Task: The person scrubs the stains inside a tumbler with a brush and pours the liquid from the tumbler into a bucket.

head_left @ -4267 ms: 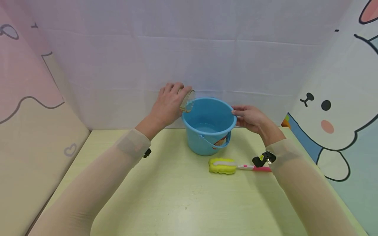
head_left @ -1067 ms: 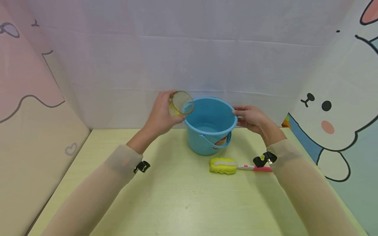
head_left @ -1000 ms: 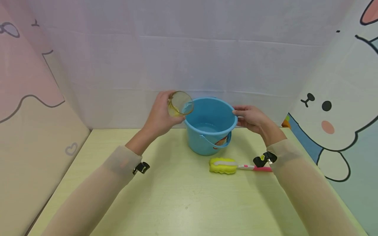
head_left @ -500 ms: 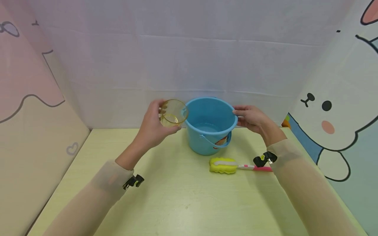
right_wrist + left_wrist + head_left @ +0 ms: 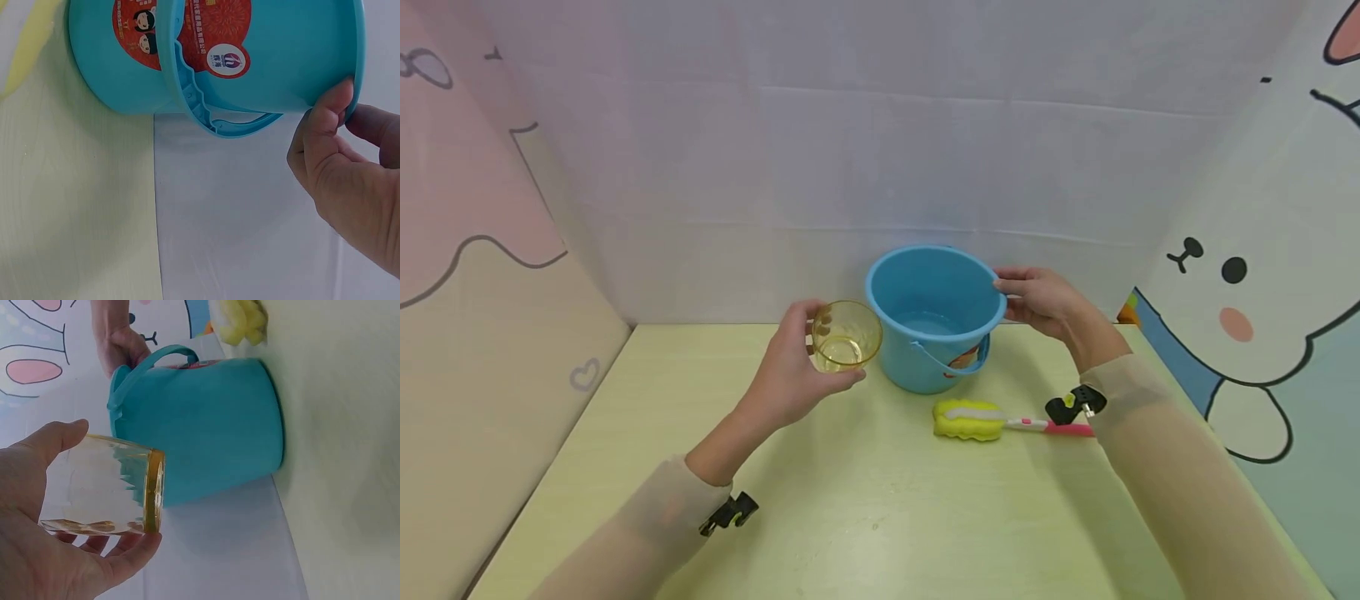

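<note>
My left hand [image 5: 786, 375] grips an amber-tinted drinking glass [image 5: 847, 336], thumb on the near side and fingers round the far side. The glass hangs above the table just left of the blue bucket [image 5: 917, 362], its mouth tilted toward me; no liquid can be made out in it. With thumb and fingers my right hand [image 5: 1037, 302] pinches the bucket's right rim, as the right wrist view also shows. The bucket stands upright, its handle [image 5: 187, 94] hanging down at the front over a red label [image 5: 212, 37]. Whether its bottom holds water I cannot tell.
A cleaning brush with a yellow sponge head [image 5: 967, 421] and pink-and-white handle lies in front of the bucket, partly behind the right wrist's camera. Pale cloth [image 5: 880, 158] stands behind the table [image 5: 850, 517], with printed cartoon panels at both sides.
From tipped over the bucket's left rim, the glass has turned back more upright, and my left hand has brought it down and leftward. My right hand keeps hold of the rim.
</note>
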The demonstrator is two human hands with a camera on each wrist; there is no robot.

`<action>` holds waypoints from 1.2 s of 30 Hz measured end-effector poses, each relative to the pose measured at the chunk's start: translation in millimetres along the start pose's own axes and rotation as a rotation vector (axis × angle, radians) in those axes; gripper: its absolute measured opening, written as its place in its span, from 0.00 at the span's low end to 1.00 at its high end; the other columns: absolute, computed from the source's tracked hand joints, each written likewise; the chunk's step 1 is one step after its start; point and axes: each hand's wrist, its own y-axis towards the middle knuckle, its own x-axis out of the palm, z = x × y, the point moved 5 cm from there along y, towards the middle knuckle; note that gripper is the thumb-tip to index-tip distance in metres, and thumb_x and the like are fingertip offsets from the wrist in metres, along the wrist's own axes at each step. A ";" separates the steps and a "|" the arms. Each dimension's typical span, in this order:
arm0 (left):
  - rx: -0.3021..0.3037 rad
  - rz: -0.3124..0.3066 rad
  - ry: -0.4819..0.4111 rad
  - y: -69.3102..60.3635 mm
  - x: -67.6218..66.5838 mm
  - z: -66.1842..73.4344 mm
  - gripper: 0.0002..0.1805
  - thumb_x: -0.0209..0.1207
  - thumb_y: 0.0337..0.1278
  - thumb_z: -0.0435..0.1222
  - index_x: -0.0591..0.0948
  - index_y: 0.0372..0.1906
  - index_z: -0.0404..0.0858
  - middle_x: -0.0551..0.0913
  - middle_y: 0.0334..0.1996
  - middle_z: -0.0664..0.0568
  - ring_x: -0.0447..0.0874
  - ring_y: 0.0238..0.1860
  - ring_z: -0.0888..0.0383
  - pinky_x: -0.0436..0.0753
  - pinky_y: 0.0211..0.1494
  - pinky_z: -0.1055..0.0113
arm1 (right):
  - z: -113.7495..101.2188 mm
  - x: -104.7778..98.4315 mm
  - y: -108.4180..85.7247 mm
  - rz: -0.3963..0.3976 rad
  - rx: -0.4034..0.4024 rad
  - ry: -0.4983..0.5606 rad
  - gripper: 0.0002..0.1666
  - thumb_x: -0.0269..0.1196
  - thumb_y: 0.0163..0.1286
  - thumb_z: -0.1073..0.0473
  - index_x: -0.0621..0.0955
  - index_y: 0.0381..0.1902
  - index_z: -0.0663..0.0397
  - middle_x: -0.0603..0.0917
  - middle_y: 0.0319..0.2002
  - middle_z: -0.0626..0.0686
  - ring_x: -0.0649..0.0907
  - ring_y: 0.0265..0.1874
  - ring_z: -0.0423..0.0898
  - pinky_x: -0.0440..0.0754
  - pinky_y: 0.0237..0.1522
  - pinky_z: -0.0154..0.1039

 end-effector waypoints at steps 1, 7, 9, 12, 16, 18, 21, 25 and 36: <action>0.000 -0.003 -0.001 -2.5 2.4 -1.3 0.54 0.84 0.44 0.37 0.64 0.74 0.32 0.72 0.66 0.42 0.72 0.66 0.43 0.81 0.65 0.46 | 0.2 0.0 -0.1 -0.001 0.001 0.002 0.35 0.54 0.86 0.58 0.60 0.83 0.62 0.69 0.72 0.64 0.85 0.47 0.46 0.86 0.49 0.35; -0.002 -0.030 -0.012 -14.9 16.6 -5.6 0.54 0.85 0.41 0.37 0.65 0.73 0.35 0.73 0.64 0.45 0.74 0.64 0.44 0.82 0.63 0.49 | 0.3 -1.8 0.5 0.010 -0.006 0.010 0.34 0.54 0.86 0.58 0.61 0.83 0.62 0.72 0.70 0.64 0.85 0.46 0.47 0.87 0.48 0.36; -0.007 -0.040 -0.014 -18.9 21.5 -6.5 0.54 0.85 0.41 0.37 0.65 0.73 0.36 0.73 0.64 0.45 0.74 0.64 0.44 0.82 0.62 0.49 | 0.2 -1.8 0.3 0.009 -0.008 0.010 0.34 0.54 0.86 0.58 0.61 0.83 0.63 0.71 0.70 0.65 0.85 0.46 0.47 0.87 0.48 0.37; -0.017 -0.056 -0.023 -24.7 28.6 -7.8 0.53 0.85 0.41 0.37 0.65 0.72 0.36 0.73 0.65 0.44 0.74 0.64 0.45 0.82 0.63 0.49 | 0.6 -1.2 0.1 0.002 -0.009 0.007 0.35 0.54 0.86 0.58 0.60 0.83 0.63 0.70 0.72 0.66 0.85 0.45 0.46 0.87 0.48 0.37; -0.038 -0.081 -0.035 -32.1 38.4 -9.8 0.52 0.85 0.42 0.38 0.66 0.72 0.37 0.75 0.64 0.45 0.75 0.64 0.46 0.82 0.64 0.51 | 0.8 -0.1 -0.6 0.003 -0.009 0.004 0.35 0.55 0.86 0.57 0.60 0.83 0.63 0.70 0.72 0.66 0.85 0.42 0.44 0.87 0.48 0.37; -0.047 -0.096 -0.041 -35.8 43.3 -10.9 0.52 0.85 0.42 0.38 0.66 0.72 0.37 0.75 0.63 0.47 0.75 0.65 0.47 0.82 0.64 0.51 | 0.5 0.5 -1.0 0.005 -0.009 0.005 0.35 0.55 0.86 0.57 0.60 0.83 0.63 0.70 0.71 0.66 0.85 0.42 0.44 0.87 0.48 0.36; -0.055 -0.112 -0.047 -41.0 50.3 -13.6 0.51 0.85 0.42 0.38 0.67 0.70 0.37 0.76 0.62 0.48 0.76 0.64 0.48 0.81 0.64 0.52 | 0.7 0.8 -0.4 0.003 -0.009 0.006 0.35 0.55 0.86 0.57 0.61 0.83 0.64 0.70 0.71 0.66 0.85 0.42 0.44 0.87 0.48 0.36; -0.069 -0.139 -0.050 -47.7 58.7 -17.8 0.51 0.85 0.40 0.38 0.68 0.70 0.37 0.78 0.60 0.48 0.78 0.61 0.49 0.81 0.62 0.53 | 1.1 1.2 0.7 0.008 -0.006 0.007 0.35 0.55 0.86 0.57 0.61 0.82 0.64 0.68 0.73 0.67 0.85 0.42 0.44 0.87 0.48 0.36; -0.086 -0.243 -0.044 -60.0 78.5 -25.0 0.50 0.86 0.39 0.41 0.69 0.69 0.37 0.78 0.60 0.48 0.79 0.59 0.47 0.81 0.61 0.51 | 0.1 1.7 1.3 0.008 0.006 0.004 0.36 0.56 0.85 0.57 0.60 0.83 0.63 0.71 0.71 0.64 0.86 0.48 0.48 0.87 0.49 0.36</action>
